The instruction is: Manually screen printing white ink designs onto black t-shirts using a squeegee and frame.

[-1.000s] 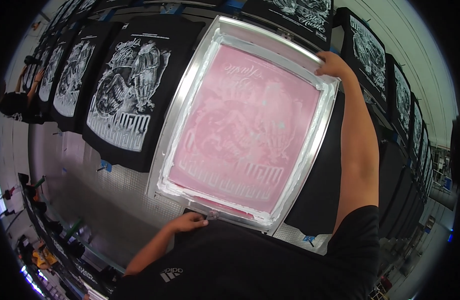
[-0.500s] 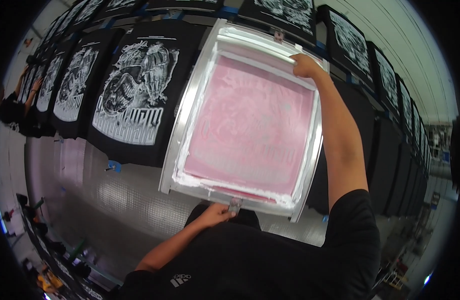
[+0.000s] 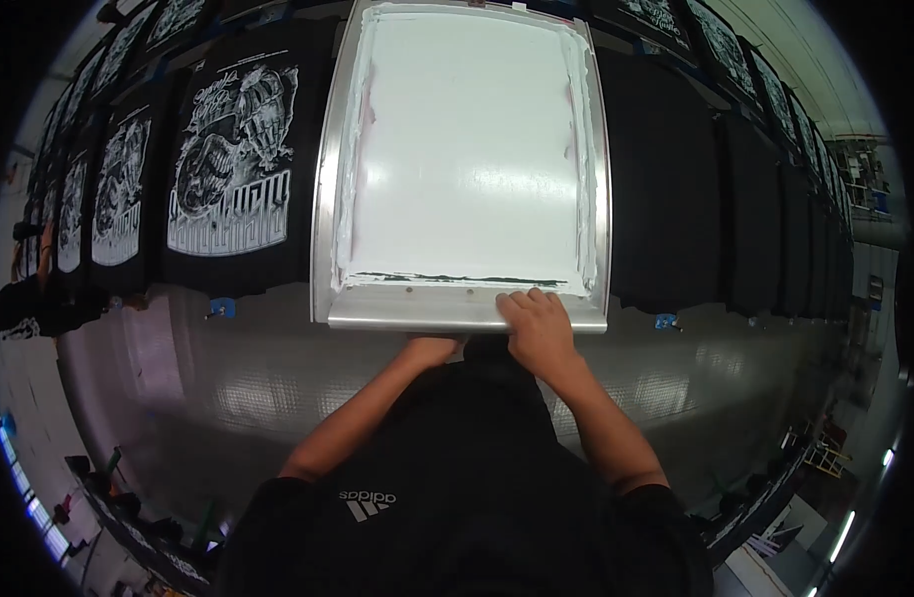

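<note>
In front of me lies a printing screen point(image 3: 323, 214) with a metal frame, its mesh covered by a smooth layer of white ink point(image 3: 467, 149). White ink is built up along the inner sides. At its near edge a wide metal squeegee point(image 3: 432, 310) lies crosswise, with a broken dark line in the ink just beyond it. My right hand point(image 3: 539, 328) is closed over the right half of the squeegee, fingers on top. Beneath the near edge, left of centre, is my left hand point(image 3: 432, 350); the screen hides its fingers.
Printed black shirts point(image 3: 233, 159) stand in a row to the left, with white artwork. Plain black shirts point(image 3: 666, 179) line the right. More printed shirts fill the far row. At far left another person's dark sleeve point(image 3: 54, 303) shows. Blue clamps point(image 3: 221, 307) stick out below the shirts.
My right hand has come from the screen's far end to its near edge with the squeegee. The pink mesh has turned white with ink. The view has shifted.
</note>
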`<state>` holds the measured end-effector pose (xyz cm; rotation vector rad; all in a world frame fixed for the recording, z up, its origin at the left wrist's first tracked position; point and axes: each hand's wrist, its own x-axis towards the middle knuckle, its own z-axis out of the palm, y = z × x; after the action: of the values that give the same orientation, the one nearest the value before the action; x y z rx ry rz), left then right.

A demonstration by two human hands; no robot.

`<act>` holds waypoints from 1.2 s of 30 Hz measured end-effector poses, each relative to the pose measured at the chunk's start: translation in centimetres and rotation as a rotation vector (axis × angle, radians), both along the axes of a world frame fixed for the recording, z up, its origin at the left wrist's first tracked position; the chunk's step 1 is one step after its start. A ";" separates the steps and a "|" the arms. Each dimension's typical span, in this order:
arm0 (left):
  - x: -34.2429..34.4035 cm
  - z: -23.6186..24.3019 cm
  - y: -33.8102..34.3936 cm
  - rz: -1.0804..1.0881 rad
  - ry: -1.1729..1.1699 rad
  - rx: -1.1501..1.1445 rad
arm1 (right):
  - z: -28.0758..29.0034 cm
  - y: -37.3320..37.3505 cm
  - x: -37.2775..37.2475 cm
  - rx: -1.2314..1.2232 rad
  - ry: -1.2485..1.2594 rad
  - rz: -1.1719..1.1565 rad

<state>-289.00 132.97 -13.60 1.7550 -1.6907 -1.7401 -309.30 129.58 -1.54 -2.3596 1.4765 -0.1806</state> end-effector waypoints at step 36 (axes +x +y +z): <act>-19.7 2.3 -6.8 0.743 0.067 -0.412 | 0.1 -3.2 -50.0 0.443 -0.977 -0.725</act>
<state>-308.65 126.13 -11.33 1.7666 -1.0456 -1.0262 -359.34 126.42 -1.47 -1.0114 1.5072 -0.9117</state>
